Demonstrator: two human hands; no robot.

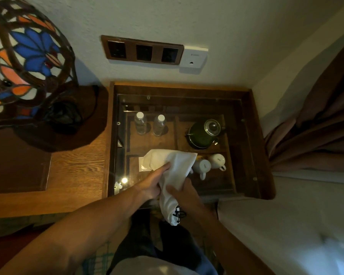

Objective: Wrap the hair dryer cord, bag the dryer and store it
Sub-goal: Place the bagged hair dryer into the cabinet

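Observation:
A white cloth bag (173, 175) hangs between my hands above the glass-topped cabinet (244, 135). My left hand (153, 183) grips the bag on its left side, fingers curled into the cloth. My right hand (184, 193) holds the bag from the right, lower down. A black drawstring (178, 213) dangles at the bag's lower end near my right wrist. The hair dryer and its cord are not visible; whether they are inside the bag cannot be told.
Under the glass stand two water bottles (140, 123), a green kettle (204, 133) and two white cups (211, 164). A stained-glass lamp (26, 56) stands on the wooden desk (77, 171) at left. Wall sockets (142, 50) sit above; a curtain (316, 126) hangs at right.

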